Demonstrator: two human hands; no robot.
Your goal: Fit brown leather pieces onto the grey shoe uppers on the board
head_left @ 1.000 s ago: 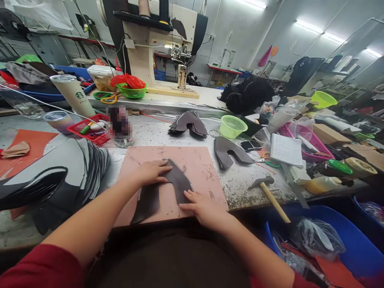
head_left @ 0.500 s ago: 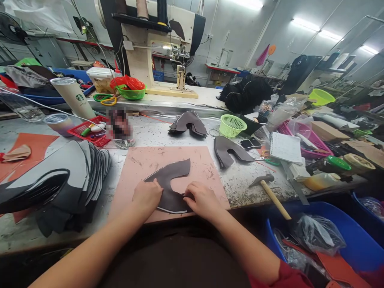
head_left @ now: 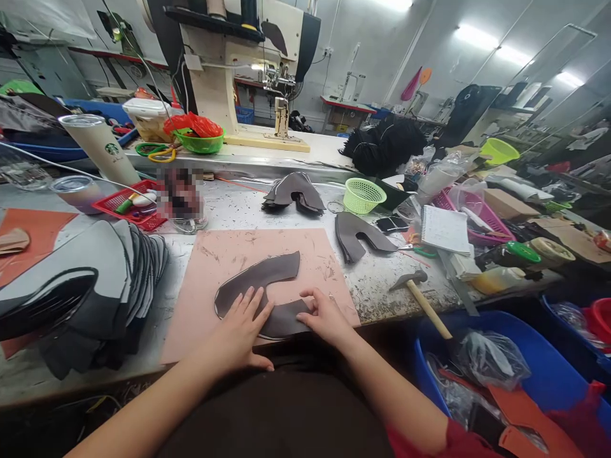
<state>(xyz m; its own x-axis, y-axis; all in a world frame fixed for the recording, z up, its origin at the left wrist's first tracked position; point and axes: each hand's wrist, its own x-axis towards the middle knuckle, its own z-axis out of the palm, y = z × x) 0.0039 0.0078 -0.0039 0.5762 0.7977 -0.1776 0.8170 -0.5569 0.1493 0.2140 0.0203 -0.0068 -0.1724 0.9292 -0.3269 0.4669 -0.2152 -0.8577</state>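
item: one curved dark grey piece (head_left: 252,278), u-shaped, laid flat on a pink board (head_left: 205,254) at the front of the tabletop (head_left: 229,216); its opening is turned to the right, and a pale edging is shown along parts of its outer rim.

left hand (head_left: 238,331): laid palm down over the lower part of the piece, near the bend; the fingers are spread wide, with nothing gripped; the thumb is held out past the near edge of the piece.

right hand (head_left: 329,318): set at the free end of the lower arm of the piece; the fingers are bent, the thumb is rested on the upper face; whether the end is pinched cannot be told.

surroundings: beyond the board, a stack of similar grey pieces (head_left: 293,184) is placed; to its right, a second grey stack (head_left: 348,238) is laid near a light green basket (head_left: 364,196). a wooden-handled hammer (head_left: 428,310) is set at the front edge, its handle projected over a blue bin (head_left: 554,369). at left, a thick pile of white and dark pieces (head_left: 112,254) is kept. behind, a sewing machine (head_left: 210,89) is mounted.
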